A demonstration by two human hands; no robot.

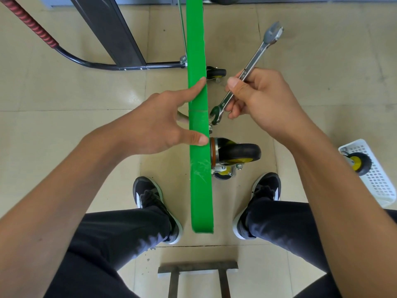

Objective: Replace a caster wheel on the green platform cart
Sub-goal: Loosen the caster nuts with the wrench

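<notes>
Gripping an open-ended spanner (247, 76) at centre frame, right hand (264, 100) curls round its shank, lower jaw at a bolt above the caster wheel (236, 153); stamped marking unreadable. Left hand (154, 123), fingers spread straight, steadies the upended green platform cart (198, 104).

My left hand (159, 123) hides its middle fingers behind the green cart deck (198, 125). Below my right hand (260, 100), the wrench (247, 74) jaw covers the bolt.
</notes>
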